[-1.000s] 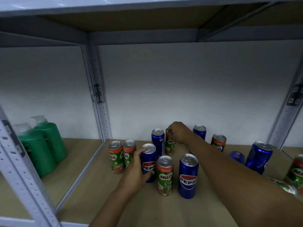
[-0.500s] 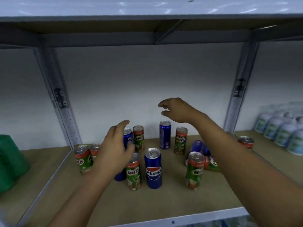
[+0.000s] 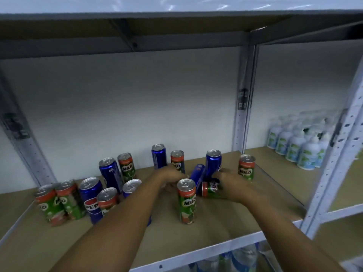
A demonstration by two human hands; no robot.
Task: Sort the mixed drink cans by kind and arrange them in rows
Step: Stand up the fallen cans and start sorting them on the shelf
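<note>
Green-and-red Milo cans and blue Pepsi cans stand mixed on the wooden shelf (image 3: 216,224). At the left stands a cluster of Milo cans (image 3: 69,197) and Pepsi cans (image 3: 91,197). An upright Milo can (image 3: 186,201) stands in front of my hands. Behind it a Milo can (image 3: 210,190) and a Pepsi can (image 3: 198,173) lie on their sides. My right hand (image 3: 229,183) grips the lying Milo can. My left hand (image 3: 170,178) reaches in beside the lying Pepsi can, its fingertips hidden. More cans stand behind: a blue can (image 3: 213,161) and a Milo can (image 3: 247,166).
A grey upright post (image 3: 243,99) bounds the bay at the back right and another post (image 3: 334,154) at the front right. White bottles (image 3: 294,144) fill the neighbouring bay. The shelf above (image 3: 176,26) hangs low overhead.
The view has swung right. Both hands dropped from mid-air to the fallen cans at the middle right, and my right hand has taken hold of the lying Milo can.
</note>
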